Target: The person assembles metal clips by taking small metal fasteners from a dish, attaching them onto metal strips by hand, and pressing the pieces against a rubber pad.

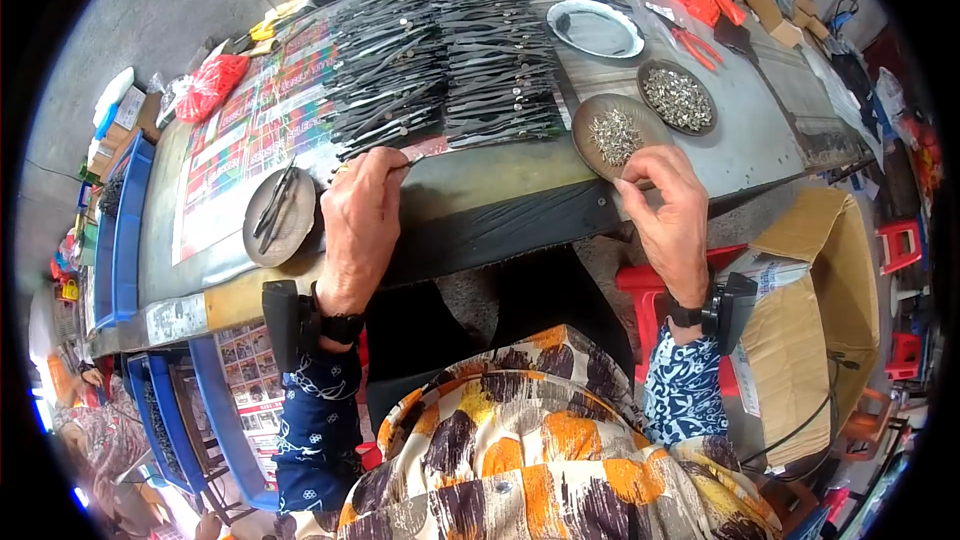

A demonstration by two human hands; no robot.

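My left hand [362,215] is pinched at the table's front edge, closed on a thin black strip whose tip pokes out beside the fingers. Behind it lie long rows of black strips [450,50]. To its left sits a round dish [262,245] with a few black strips on it. My right hand [665,215] has thumb and forefinger pressed together at the front rim of a brown bowl [590,140] of small metal pieces [615,136]; whatever is between the fingertips is too small to make out. A second bowl [679,97] of metal pieces stands behind it.
A white-rimmed oval plate [596,28] and red-handled pliers [697,48] lie at the back right. A red bag [212,88] is at the left, above a blue tray [125,230]. An open cardboard box [815,330] stands right of my lap. Another person [105,435] is at lower left.
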